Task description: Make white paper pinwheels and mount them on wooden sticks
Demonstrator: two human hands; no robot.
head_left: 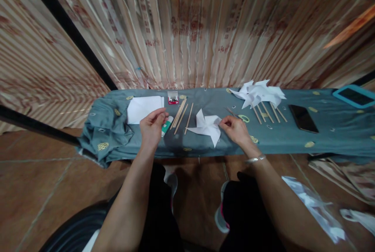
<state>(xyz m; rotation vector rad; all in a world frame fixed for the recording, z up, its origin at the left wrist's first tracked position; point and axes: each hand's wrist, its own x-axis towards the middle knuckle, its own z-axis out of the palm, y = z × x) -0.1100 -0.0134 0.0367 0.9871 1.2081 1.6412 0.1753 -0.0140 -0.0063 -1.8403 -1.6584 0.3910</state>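
I have the right hand [236, 129] pinching the right edge of the paper pinwheel [206, 125], which lies just left of those fingers on the cloth [187, 142]. My left hand [152, 124], farther off, has fingertips together, perhaps on something tiny; wooden sticks [179, 115] between point away, toward a red box [172, 98].

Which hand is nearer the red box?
Left. The left hand is just front-left of the red box; the right hand is farther off right, at the white pinwheel.

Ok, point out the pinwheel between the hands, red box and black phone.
Pinwheel [207, 125], head view: middle of its paper.
Red box [173, 102], head view: its red front.
Black phone [303, 118], head view: middle of its face.
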